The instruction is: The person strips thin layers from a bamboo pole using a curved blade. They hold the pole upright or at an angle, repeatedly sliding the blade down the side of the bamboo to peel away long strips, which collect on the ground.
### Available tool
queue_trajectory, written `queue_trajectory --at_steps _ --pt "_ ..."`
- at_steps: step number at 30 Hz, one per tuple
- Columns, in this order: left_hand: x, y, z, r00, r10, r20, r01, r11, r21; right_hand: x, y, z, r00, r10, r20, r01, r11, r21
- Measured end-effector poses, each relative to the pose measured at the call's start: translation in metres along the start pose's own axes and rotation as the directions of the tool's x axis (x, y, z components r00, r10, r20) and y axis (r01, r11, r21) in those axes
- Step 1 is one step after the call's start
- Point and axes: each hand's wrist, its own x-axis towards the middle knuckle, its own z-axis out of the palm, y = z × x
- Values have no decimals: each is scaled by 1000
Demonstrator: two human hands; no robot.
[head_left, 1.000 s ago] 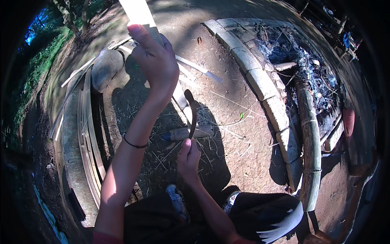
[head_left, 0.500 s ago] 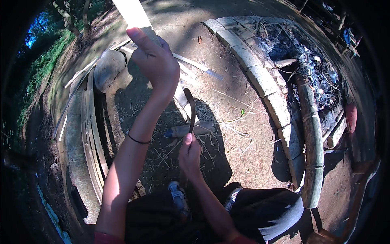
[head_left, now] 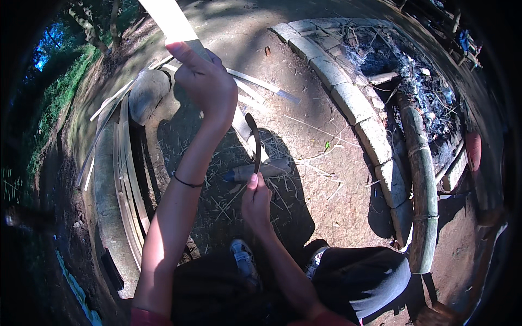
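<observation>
Left hand (head_left: 209, 89) clasps a pale slat (head_left: 169, 20); right hand (head_left: 256, 204) grips a dark curved blade (head_left: 257, 146), upright before the slat's lower part

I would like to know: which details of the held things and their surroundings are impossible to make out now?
Head view: far end of the pale strip, cut off by the upper edge.
Head view: grip end of the dark curved blade, hidden by the right hand.
Head view: whether the strip continues into the pale piece below, hidden by the left hand.
Head view: charred debris, pieces too small to identify.
</observation>
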Motion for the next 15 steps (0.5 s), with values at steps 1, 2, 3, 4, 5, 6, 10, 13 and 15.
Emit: queue_trajectory --at_steps 1,2,3,4,5,6,10,13,15 --pt "0 1 1 1000 -3 -7 3 1000 -16 2 4 1 1000 -1 -14 1 1000 -3" --pt "-2 0 3 1000 -6 -13 6 999 -34 4 9 -1 1000 -20 -9 20 1000 -18" --pt "-1 0 3 1000 -7 -18 6 999 -48 4 6 1 1000 -4 0 4 1000 -20" --pt "-1 0 2 999 -38 -32 37 999 -39 4 3 3 1000 12 8 -11 1000 -23" --pt "0 1 -1 997 -70 -46 68 997 -32 4 0 3 1000 27 14 -27 999 -27" --pt "1 5 0 993 -99 -57 97 995 -35 6 1 2 1000 3 0 -3 1000 6" --pt "2 9 -1 998 -68 -12 67 993 -96 0 3 -7 999 13 -36 -8 990 138" --pt "19 13 -14 998 67 5 -67 996 65 -12 -15 -5 999 51 0 -50 975 216" --pt "22 17 -26 997 -38 -64 43 996 81 -24 -5 7 999 18 33 -25 973 230"
